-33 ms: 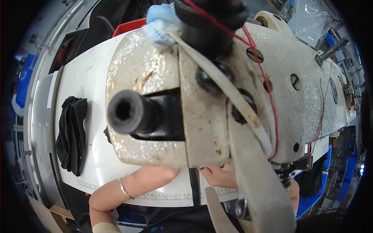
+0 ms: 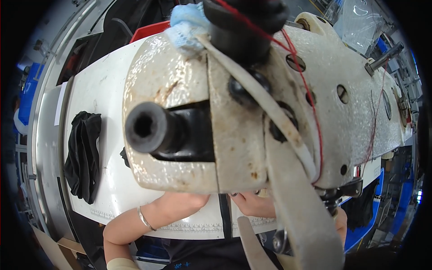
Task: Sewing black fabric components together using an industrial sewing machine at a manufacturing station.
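Observation:
A white sewing machine head (image 2: pixel 180 177) fills the middle of the view and covers much of the work beneath it. My left hand (image 2: pixel 191 200) reaches in under its front edge from the lower left, its fingers hidden by the machine. Facing it, my right hand (image 2: pixel 253 204) is bent, with fingertips just showing below the machine; what they hold, if anything, is hidden. A narrow black strip (image 2: pixel 226 218) runs between both hands toward my body, close to the right fingertips. Red thread (image 2: pixel 310 108) passes down over the machine.
Folded black fabric (image 2: pixel 84 157) lies at the left of the white table (image 2: pixel 114 189). A pale lever (image 2: pixel 306 211) hangs in front of my right forearm. Light-blue cloth (image 2: pixel 186 29) is tied to the machine. Dark fabric sits in a blue bin (image 2: pixel 377 193) at right.

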The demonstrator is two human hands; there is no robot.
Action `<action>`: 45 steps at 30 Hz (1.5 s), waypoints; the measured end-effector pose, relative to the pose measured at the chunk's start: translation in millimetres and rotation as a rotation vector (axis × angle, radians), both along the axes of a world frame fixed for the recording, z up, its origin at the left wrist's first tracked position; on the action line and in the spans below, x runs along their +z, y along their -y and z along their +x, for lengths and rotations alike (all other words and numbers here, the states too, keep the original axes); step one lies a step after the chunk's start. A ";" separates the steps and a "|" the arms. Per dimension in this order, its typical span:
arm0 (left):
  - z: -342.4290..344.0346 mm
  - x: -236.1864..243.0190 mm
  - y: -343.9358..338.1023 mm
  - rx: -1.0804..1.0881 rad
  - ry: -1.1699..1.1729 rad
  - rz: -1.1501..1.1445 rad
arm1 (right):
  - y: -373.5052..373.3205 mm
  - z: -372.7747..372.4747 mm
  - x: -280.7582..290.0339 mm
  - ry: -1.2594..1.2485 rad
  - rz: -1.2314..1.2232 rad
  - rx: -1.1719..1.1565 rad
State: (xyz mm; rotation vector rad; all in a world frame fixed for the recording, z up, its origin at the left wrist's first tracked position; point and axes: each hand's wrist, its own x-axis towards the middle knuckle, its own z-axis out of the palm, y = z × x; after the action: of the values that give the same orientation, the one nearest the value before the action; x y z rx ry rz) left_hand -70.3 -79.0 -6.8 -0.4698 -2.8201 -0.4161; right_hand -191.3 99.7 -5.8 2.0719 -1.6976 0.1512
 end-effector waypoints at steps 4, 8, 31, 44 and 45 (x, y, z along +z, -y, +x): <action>3.9 5.1 -4.0 0.075 -0.013 0.051 | 1.5 0.2 -2.3 0.127 0.015 0.059; -3.8 17.0 -6.9 0.047 -0.149 -0.093 | -5.8 11.5 -8.5 0.162 0.016 -0.145; -10.3 23.2 8.5 0.115 0.149 -0.036 | -3.3 -17.8 14.5 1.279 0.418 -0.434; -2.0 57.0 -12.0 0.122 -0.164 -0.132 | 0.2 -2.2 9.6 -0.045 0.000 0.318; -2.5 55.8 -13.3 0.153 -0.175 -0.145 | 2.0 -1.7 7.0 -0.047 -0.003 0.318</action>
State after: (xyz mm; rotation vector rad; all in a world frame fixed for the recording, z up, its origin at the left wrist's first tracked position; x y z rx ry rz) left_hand -72.7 -65.7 49.0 -0.2995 -2.7023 -0.1333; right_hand -193.0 97.7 1.2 2.3119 -1.3303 0.2017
